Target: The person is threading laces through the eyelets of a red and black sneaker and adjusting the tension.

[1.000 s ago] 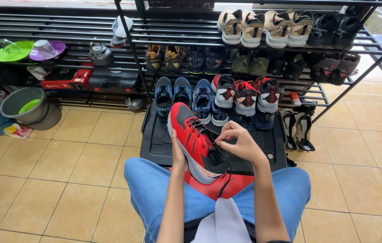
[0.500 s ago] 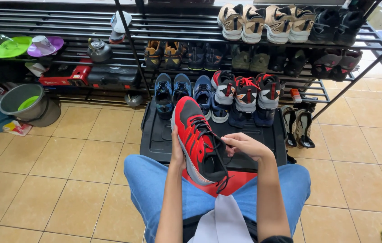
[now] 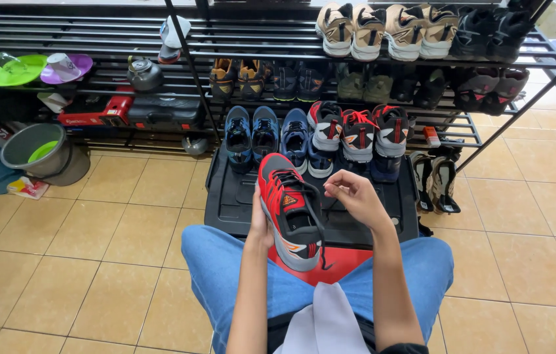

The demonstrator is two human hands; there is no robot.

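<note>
Item: red sneaker point(image 3: 288, 210), one piece. I see a red upper with black tongue and black laces, a small emblem on the tongue, and a grey sole with red accents. It sits above the lap, toe pointing away, over the black tray point(image 3: 225, 196).

Left hand point(image 3: 259, 226): its grip is wrapped around the shoe's side from beneath, holding it up.

Right hand point(image 3: 357, 196): I read its grip as narrow, fingertips pinched on a black lace point(image 3: 320, 229) pulled out from the shoe.

Surroundings: blue jeans point(image 3: 212, 262), tiled floor point(image 3: 94, 249), metal shoe rack point(image 3: 422, 52) with rows of shoes, grey bucket point(image 3: 32, 147) at left.
</note>
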